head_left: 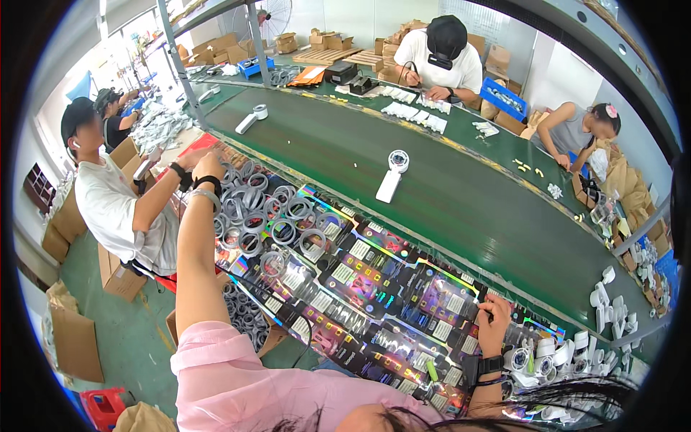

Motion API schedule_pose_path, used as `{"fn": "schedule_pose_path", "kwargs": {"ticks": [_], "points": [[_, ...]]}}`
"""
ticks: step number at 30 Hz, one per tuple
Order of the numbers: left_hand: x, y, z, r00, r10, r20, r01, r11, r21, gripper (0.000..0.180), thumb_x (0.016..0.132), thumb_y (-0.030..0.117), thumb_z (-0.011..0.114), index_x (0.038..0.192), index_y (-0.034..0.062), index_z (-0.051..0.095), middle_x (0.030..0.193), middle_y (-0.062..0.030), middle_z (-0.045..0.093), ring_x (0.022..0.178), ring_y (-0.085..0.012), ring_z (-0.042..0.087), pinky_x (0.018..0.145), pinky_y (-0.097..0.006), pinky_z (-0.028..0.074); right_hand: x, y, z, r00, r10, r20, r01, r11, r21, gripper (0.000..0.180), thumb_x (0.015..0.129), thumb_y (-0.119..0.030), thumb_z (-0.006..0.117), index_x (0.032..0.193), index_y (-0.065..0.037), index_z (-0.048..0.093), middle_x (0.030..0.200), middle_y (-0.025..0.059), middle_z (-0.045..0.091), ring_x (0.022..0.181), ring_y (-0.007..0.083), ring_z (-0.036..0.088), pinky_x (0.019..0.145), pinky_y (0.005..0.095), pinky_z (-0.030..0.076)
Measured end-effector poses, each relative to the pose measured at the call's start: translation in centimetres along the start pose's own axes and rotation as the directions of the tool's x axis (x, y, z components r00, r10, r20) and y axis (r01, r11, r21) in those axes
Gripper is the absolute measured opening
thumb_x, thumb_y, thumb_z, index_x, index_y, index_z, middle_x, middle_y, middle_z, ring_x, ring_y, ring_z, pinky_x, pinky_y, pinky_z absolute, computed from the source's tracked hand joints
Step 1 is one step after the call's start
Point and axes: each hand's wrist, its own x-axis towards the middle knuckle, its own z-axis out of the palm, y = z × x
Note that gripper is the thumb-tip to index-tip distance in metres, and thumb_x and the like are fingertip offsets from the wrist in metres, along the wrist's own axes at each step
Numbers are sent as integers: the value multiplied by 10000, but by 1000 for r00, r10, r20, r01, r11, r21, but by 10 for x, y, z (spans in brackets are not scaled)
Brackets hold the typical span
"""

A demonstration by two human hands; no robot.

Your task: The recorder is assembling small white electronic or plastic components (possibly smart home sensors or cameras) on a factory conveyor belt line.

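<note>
Head view showed the green conveyor belt [446,194] beyond both hands. Right hand [495,320] pinched glossy packaging cards [374,288]; left hand [209,167], grip unclear, reached above grey rings [259,216]. Many rings remained unprocessed; two white fans [392,174] rode downstream.

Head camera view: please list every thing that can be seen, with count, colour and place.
Conveyor belt: one, dark green, across the middle.
Handheld fans: two on the belt, white, one at the centre, one far left.
Flat printed cartons: many, black with rainbow shine, spread in front of the person.
Ring parts: many, grey, piled left of the cartons.
White fan parts: many, lower right.
Cardboard boxes: several, brown, on the floor and at the back.
Co-workers: at least four, around the belt.
Left hand: raised over the ring parts.
Right hand: on the cartons.
</note>
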Motion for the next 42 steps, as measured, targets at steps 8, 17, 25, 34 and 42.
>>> {"fn": "schedule_pose_path", "kwargs": {"ticks": [8,17,25,34,42], "points": [[3,-4,26,990,-44,134,31,995,100,395,772,209,666,1145,79,654,1197,-205,631,1128,-348,609,920,-467,508,2,3,1,998,65,1,-65,998,26,90,751,11,622,827,-31,645,1079,119,630,1055,303,552,945,406,415],[34,-23,29,860,-26,509,152,966,-207,580,639,362,770,997,-85,679,1029,-265,674,988,-331,668,885,-392,528,-1,6,-4,997,72,-17,-71,997,32,102,749,7,626,830,-47,659,1071,112,637,1055,298,557,961,414,407],[-20,58,6,989,122,-82,-118,992,47,540,782,276,698,1222,32,502,1216,-254,541,1071,-417,601,846,-500,521,2,4,-3,996,-39,-85,42,999,29,103,731,-5,638,808,-66,668,1015,103,669,1001,301,600,896,415,445],[-292,290,25,101,919,380,46,377,-925,329,949,256,607,1196,42,571,1056,-61,643,774,-120,665,590,-247,531,-2,17,-6,988,-124,-96,126,992,9,107,735,-67,672,833,-109,673,1052,107,667,1017,326,610,913,458,471],[-466,327,76,-341,845,413,263,507,-821,361,986,347,530,867,15,605,713,-17,557,422,-66,470,364,-202,340,-6,17,-9,997,-80,-21,80,997,-8,187,709,-4,659,877,-84,675,1135,73,645,1084,311,581,916,440,464]]}}
